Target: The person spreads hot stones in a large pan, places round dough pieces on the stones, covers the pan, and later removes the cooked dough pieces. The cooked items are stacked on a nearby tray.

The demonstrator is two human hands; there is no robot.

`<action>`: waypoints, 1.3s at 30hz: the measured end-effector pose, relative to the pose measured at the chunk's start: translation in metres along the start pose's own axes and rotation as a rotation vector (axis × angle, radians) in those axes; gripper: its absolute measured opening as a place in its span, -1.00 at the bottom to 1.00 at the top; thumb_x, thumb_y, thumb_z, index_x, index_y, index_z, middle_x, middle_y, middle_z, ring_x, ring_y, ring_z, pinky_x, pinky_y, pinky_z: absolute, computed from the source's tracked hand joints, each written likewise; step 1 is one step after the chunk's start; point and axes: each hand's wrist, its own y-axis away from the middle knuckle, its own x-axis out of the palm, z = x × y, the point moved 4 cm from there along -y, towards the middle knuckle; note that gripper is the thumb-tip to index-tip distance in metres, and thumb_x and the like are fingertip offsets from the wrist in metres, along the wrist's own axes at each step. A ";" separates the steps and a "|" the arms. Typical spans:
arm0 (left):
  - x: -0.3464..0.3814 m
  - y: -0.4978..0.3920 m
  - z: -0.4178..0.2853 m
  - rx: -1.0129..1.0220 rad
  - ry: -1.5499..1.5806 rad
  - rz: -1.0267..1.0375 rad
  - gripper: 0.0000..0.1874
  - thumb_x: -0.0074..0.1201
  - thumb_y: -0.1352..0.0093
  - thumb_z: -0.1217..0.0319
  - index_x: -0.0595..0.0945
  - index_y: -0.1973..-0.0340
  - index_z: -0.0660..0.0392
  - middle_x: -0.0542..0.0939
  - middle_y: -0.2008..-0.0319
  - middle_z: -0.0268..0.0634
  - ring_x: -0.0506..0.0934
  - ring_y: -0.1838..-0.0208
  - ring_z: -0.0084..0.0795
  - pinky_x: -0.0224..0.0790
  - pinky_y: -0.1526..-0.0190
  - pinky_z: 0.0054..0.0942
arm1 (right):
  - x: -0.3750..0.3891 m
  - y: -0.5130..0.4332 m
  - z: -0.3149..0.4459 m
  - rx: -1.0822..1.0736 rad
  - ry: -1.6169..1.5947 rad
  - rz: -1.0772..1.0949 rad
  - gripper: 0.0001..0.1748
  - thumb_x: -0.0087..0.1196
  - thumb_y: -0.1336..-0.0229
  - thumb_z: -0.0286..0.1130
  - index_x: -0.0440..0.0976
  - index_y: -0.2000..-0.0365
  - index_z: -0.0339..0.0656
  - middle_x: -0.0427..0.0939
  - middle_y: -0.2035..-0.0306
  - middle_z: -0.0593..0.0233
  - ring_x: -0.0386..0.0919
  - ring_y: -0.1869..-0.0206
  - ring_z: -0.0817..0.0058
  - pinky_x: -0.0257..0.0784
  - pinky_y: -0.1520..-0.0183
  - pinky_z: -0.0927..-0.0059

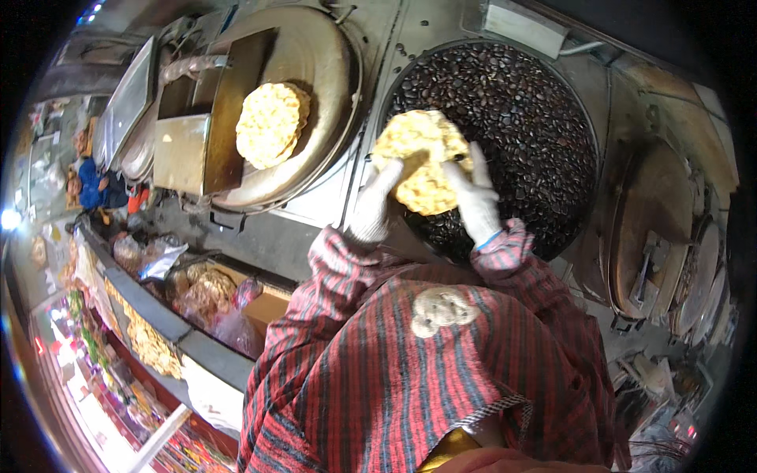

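Note:
Between my two gloved hands is a round, dimpled flatbread (427,188), pale yellow with browned spots. My left hand (374,204), in a white knit glove, grips its left edge with the thumb on top. At the right edge, my right hand (475,198) holds it in a matching glove, thumb across the top and fingers along the side. The bread is over the left part of a wide round pan (593,177) filled with dark, smooth pebbles (514,118). A shadow falls across the bread's middle, so I cannot tell whether it is folded.
Left of the pebble pan, a stack of dimpled flatbreads (272,125) rests on a round metal griddle (322,65), beside an open metal box (183,148). More round griddles (650,224) stand right. A counter with bagged bread (207,295) lies lower left; a person in blue (91,183) is farther off.

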 end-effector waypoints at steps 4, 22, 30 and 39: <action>-0.051 0.009 -0.061 0.092 -0.096 -0.295 -0.47 0.11 -0.40 0.38 0.37 -0.25 0.26 0.52 -0.14 -0.15 0.53 -0.14 -0.34 0.36 -0.23 -0.29 | 0.010 0.000 0.018 -0.267 0.495 0.240 -0.21 0.16 -0.27 -0.17 0.08 -0.38 -0.18 0.22 -0.35 -0.02 0.25 -0.36 0.24 0.22 -0.36 0.33; -0.199 0.001 -0.136 0.619 -1.992 -0.730 -0.46 -0.27 -0.37 0.68 0.38 -0.29 0.25 0.33 -0.04 0.26 0.42 -0.13 0.14 0.31 -0.20 -0.11 | -0.143 -0.219 0.022 -0.467 1.445 0.084 -0.26 -0.30 -0.37 0.21 0.10 -0.39 0.03 0.08 -0.45 0.10 -0.01 -0.49 0.08 -0.09 -0.52 0.09; -0.222 -0.013 -0.139 0.609 -1.457 -0.818 -0.40 0.13 -0.34 0.39 0.28 -0.22 0.33 0.46 -0.04 0.15 0.49 -0.10 -0.06 0.38 -0.12 -0.20 | -0.138 -0.128 0.033 -0.408 1.226 0.249 -0.26 -0.06 -0.28 0.17 0.21 -0.34 0.04 0.20 -0.36 0.06 0.21 -0.39 0.05 0.17 -0.41 0.10; -0.182 0.028 -0.124 0.289 -1.636 -0.939 -0.33 0.10 -0.28 0.64 0.33 -0.33 0.22 0.44 -0.16 0.02 0.41 -0.19 -0.03 0.36 -0.17 -0.15 | -0.226 -0.236 0.049 0.172 0.785 -0.456 -0.14 0.06 -0.13 0.23 0.39 -0.19 -0.29 0.42 -0.24 -0.04 0.41 -0.26 0.11 0.23 -0.35 0.16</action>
